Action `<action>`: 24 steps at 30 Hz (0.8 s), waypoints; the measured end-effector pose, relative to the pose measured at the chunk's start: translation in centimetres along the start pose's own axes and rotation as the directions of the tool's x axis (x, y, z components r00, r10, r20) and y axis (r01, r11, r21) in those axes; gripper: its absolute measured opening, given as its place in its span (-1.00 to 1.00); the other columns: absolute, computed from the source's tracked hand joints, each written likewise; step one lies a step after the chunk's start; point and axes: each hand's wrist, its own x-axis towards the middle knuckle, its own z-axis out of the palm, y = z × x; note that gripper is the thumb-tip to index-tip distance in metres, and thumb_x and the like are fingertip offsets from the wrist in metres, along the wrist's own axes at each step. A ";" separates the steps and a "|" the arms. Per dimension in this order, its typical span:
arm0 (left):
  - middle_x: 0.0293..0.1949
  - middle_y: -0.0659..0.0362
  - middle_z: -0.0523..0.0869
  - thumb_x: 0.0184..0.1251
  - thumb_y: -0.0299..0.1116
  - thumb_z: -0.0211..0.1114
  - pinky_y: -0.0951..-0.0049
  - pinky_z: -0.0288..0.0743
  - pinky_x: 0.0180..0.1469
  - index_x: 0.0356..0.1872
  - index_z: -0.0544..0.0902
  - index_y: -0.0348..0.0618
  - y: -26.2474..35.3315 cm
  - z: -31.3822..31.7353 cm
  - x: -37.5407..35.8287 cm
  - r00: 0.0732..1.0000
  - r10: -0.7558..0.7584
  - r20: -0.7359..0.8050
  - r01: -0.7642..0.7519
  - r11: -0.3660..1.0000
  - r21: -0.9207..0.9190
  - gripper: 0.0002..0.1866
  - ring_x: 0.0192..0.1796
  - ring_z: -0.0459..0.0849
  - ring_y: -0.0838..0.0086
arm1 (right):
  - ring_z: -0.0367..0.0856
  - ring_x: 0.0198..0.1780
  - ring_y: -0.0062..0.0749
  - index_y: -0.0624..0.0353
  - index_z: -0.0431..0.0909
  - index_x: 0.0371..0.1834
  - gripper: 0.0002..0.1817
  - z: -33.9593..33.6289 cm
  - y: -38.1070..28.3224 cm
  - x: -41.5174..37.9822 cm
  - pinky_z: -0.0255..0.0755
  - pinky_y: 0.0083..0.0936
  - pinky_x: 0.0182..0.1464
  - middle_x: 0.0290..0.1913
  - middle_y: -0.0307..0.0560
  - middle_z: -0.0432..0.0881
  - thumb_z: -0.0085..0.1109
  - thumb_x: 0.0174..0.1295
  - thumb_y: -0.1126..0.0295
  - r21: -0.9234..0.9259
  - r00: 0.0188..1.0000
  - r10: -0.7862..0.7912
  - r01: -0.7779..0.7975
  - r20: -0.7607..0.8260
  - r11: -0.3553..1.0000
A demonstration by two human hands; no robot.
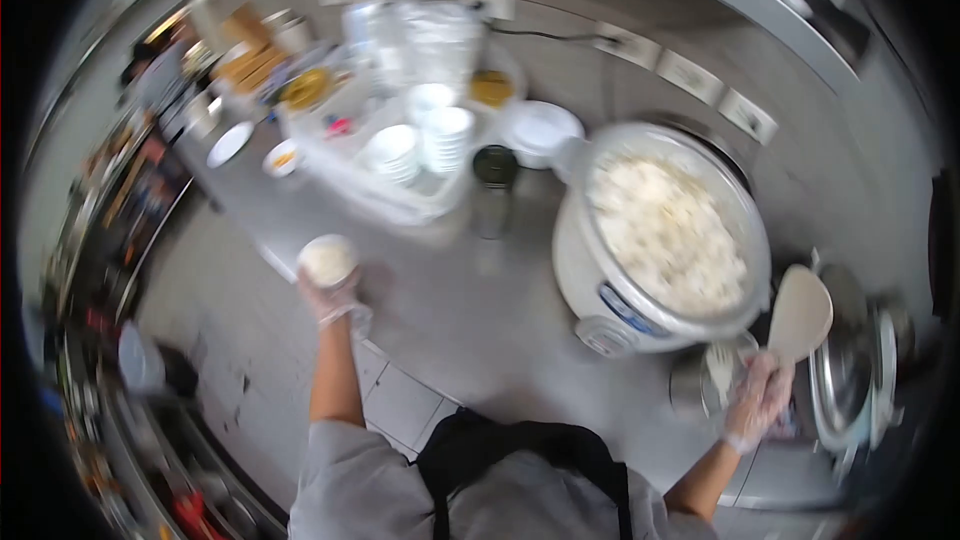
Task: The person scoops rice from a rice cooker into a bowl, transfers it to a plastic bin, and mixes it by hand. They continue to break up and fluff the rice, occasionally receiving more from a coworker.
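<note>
My left hand (333, 298), in a clear plastic glove, is closed around a small bowl filled with rice (328, 260), out over the counter's front edge. At the right, my gloved right hand (760, 398) grips the handle of a pale rice paddle (800, 312), its broad blade pointing up. That hand is beside a metal container (700, 385) with a light utensil in it. Between my hands, nearer the right one, a large white rice cooker (590, 270) stands uncovered, full of cooked rice (668, 230).
A white tray (400, 205) holds stacked white cups (445, 135). A dark-lidded jar (493, 195) and white lids (540, 130) stand near the cooker. Wall sockets (690, 75) line the wall. Another person (160, 75) is at the far left. A metal lid (843, 380) lies at right.
</note>
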 end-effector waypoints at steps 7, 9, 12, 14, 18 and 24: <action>0.10 0.01 0.52 0.18 0.01 0.08 -0.01 0.46 0.07 0.20 0.39 -0.08 0.2 -1.5 10.6 0.992 0.052 -0.117 -0.044 0.997 0.069 -0.41 0.16 0.47 0.11 | 0.59 -0.23 -0.29 0.21 0.47 -0.02 -0.75 -3.8 5.0 -1.9 0.43 -0.39 -0.18 -0.29 0.02 0.58 0.04 0.29 0.36 -0.202 0.962 0.158 -0.204 -0.221 0.958; 0.09 0.00 0.53 0.18 -0.03 0.10 0.04 0.48 0.06 0.19 0.41 -0.11 0.2 1.3 9.1 0.973 0.160 -0.165 -0.130 0.975 0.183 -0.43 0.15 0.49 0.14 | 0.58 -0.14 0.08 0.08 0.44 0.10 -0.64 -4.8 5.9 -2.2 0.44 -0.14 -0.11 -0.16 0.17 0.59 0.05 0.22 0.33 -0.544 0.950 0.195 -0.300 -0.243 0.783; 0.06 -0.02 0.55 0.18 -0.09 0.12 0.13 0.50 0.06 0.17 0.43 -0.14 -0.2 6.4 4.8 0.919 0.358 -0.164 -0.283 0.891 0.355 -0.46 0.13 0.51 0.18 | 0.58 -0.05 0.03 0.02 0.43 0.13 -0.61 -5.4 8.1 -2.6 0.47 -0.15 -0.03 -0.14 0.09 0.61 -0.04 0.19 0.37 -0.764 0.951 0.274 -0.283 -0.144 0.580; 0.05 -0.03 0.56 0.18 -0.14 0.14 0.19 0.52 0.05 0.15 0.45 -0.16 -0.5 9.3 1.6 0.868 0.490 -0.080 -0.408 0.796 0.447 -0.48 0.12 0.53 0.21 | 0.59 -0.04 0.01 0.02 0.46 0.08 -0.64 -4.9 7.1 -1.0 0.48 -0.17 -0.01 -0.12 0.06 0.61 -0.06 0.19 0.37 -0.866 0.873 0.485 -0.285 -0.058 0.411; -0.04 0.00 0.60 0.31 -0.19 0.10 0.34 0.47 0.04 0.02 0.52 -0.29 -1.1 7.2 6.5 0.535 0.608 0.587 -0.808 0.166 0.565 -0.60 -0.01 0.57 0.28 | 0.60 -0.04 -0.09 0.03 0.49 -0.03 -0.71 -3.5 8.7 2.8 0.49 -0.18 -0.05 -0.11 0.01 0.62 -0.05 0.18 0.36 -0.960 0.774 0.627 -0.107 0.082 0.258; -0.02 0.01 0.58 0.38 -0.23 0.10 0.28 0.35 0.16 0.01 0.50 -0.32 -2.3 13.5 -6.4 0.501 0.585 0.638 -0.858 0.243 0.452 -0.65 0.05 0.52 0.28 | 0.56 0.00 -0.17 0.01 0.42 0.12 -0.63 2.5 2.8 12.4 0.47 -0.23 0.00 -0.10 0.01 0.61 0.02 0.23 0.25 -0.708 0.936 -0.312 0.331 0.162 0.623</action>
